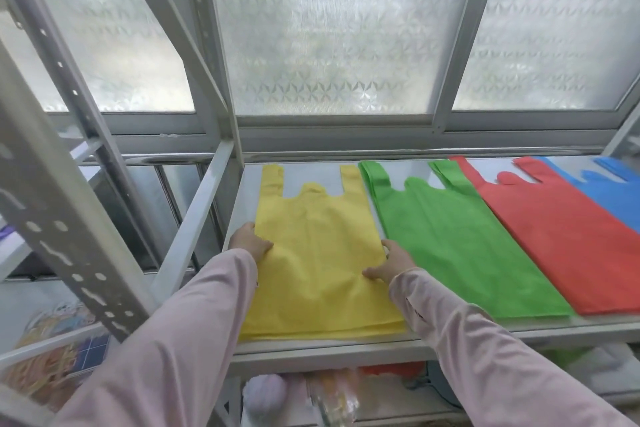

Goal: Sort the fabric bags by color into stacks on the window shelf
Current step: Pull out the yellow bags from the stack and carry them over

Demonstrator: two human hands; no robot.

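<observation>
A frosted patterned window [332, 42] fills the back of the view, and below it runs the pale window shelf [346, 344] of a grey metal rack [65, 204]. Four stacks of flat, vest-style fabric bags lie side by side on the shelf, handles pointing toward the glass. The yellow stack [315, 253] is furthest left, several layers showing at its near edge, which sits close to the shelf front. Just beside it lies the green stack [460, 246], its edge touching or slightly overlapped by the red stack [561, 246]. The blue stack [620, 198] is at the far right, cut off by the frame. Both arms wear pale pink sleeves [166, 350]. The left hand [247, 241] rests on the yellow stack's left edge, fingers laid fairly flat on the cloth. The right hand [393, 262] rests at its right edge, thumb spread across the yellow fabric, gripping nothing that can be seen.
</observation>
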